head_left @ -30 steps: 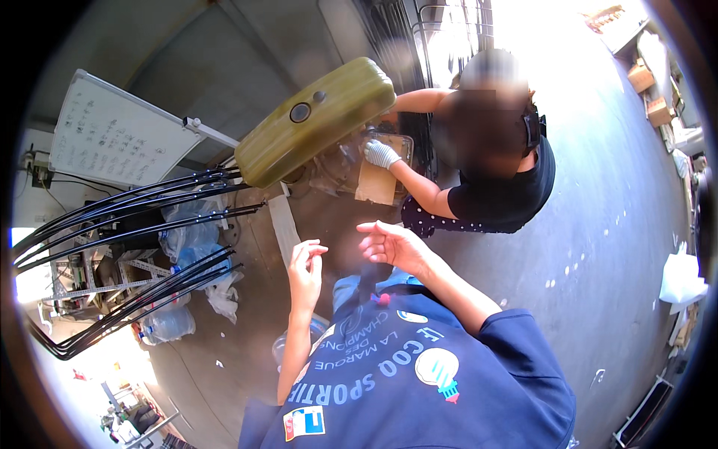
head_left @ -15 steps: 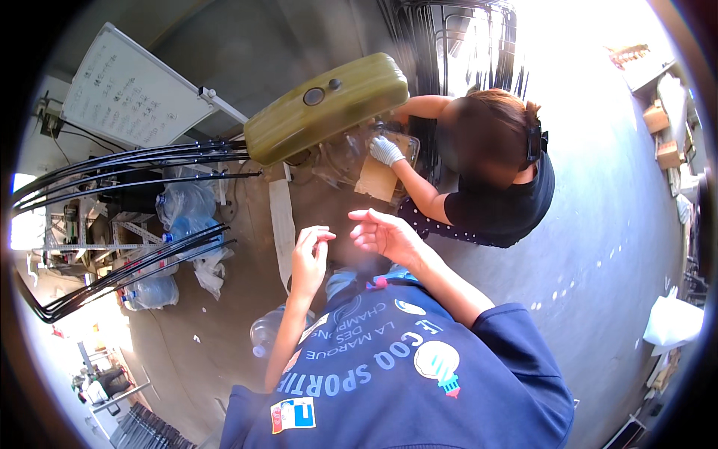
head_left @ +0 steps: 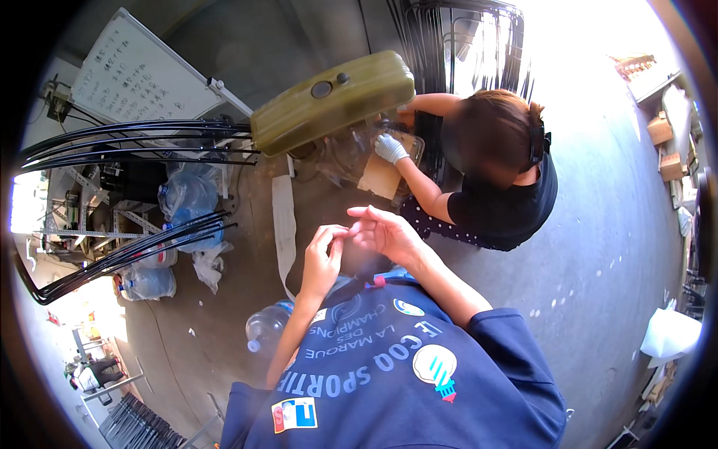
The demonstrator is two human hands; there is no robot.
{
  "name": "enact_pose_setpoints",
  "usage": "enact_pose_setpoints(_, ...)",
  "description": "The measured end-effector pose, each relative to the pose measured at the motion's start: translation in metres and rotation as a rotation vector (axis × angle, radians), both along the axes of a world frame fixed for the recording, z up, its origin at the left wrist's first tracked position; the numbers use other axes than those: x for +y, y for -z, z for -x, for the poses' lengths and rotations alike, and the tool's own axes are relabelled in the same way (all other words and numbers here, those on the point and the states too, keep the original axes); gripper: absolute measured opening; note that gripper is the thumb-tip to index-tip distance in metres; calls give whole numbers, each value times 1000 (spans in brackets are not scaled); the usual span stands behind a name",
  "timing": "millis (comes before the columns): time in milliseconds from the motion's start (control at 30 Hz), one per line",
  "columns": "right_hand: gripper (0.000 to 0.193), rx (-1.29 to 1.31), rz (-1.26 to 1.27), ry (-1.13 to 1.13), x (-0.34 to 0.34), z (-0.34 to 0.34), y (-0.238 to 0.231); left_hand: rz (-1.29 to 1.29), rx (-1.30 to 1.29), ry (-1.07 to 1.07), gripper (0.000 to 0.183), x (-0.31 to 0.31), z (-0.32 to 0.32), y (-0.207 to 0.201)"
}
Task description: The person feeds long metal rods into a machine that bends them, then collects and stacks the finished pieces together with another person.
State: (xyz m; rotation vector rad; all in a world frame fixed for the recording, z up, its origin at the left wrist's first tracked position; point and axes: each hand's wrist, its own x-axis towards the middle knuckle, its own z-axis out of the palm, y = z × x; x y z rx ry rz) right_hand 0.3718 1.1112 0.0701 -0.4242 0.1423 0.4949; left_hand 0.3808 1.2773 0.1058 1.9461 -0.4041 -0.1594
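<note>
My left hand [head_left: 324,258] is raised in front of my shirt, its fingers bent and drawn together. Their tips meet the fingers of my right hand [head_left: 381,233], and anything pinched there is hidden. The right hand is turned partly palm up, fingers loosely curved and apart, with nothing visible in it. Beyond both hands stands a machine with a long olive-green housing [head_left: 333,101]. A co-worker [head_left: 508,172] in a black top sits at its right side, a gloved hand [head_left: 390,148] by a tan board [head_left: 380,176] under the housing.
Bundles of bent black rods [head_left: 142,138] jut out at the left, above large clear plastic bottles [head_left: 187,194]. A whiteboard [head_left: 138,71] leans behind them. Another clear bottle [head_left: 267,327] is beside my left forearm. Black wire frames [head_left: 479,37] stand at the back.
My left hand has moved right, and its fingertips now touch the right hand's fingers. The right hand stays nearly in place. The co-worker's posture looks much the same.
</note>
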Motion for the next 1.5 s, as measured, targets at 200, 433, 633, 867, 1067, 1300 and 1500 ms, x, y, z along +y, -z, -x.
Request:
enact_pose_setpoints(200, 40, 7, -12, 5, 3, 1, -4, -81, 58, -19, 11, 6, 7, 0)
enact_pose_setpoints(433, 40, -2, 0, 13, 4, -2, -6, -66, 15, -4, 11, 9, 6, 5)
enact_pose_setpoints(633, 40, 0, 4, 4, 4, -3, -8, -63, 31, -14, 11, 5, 8, 2)
enact_pose_setpoints(867, 35, -370, 428, -107, 8, -1, -71, -41, 53, 4, 13, 10, 9, 16)
enact_pose_setpoints(1067, 17, -1413, 456, 317, -8, 35, -195, -44, -39, 73, 12, -10, 4, 0)
enact_pose_setpoints(1300, 9, -1335, 263, 784, 1, 61, -250, -66, 40, 42, 10, 7, 11, -1)
enact_pose_setpoints(1500, 18, -1534, 100, 711, -9, 55, -248, -25, -46, 62, 11, 4, 14, 2)
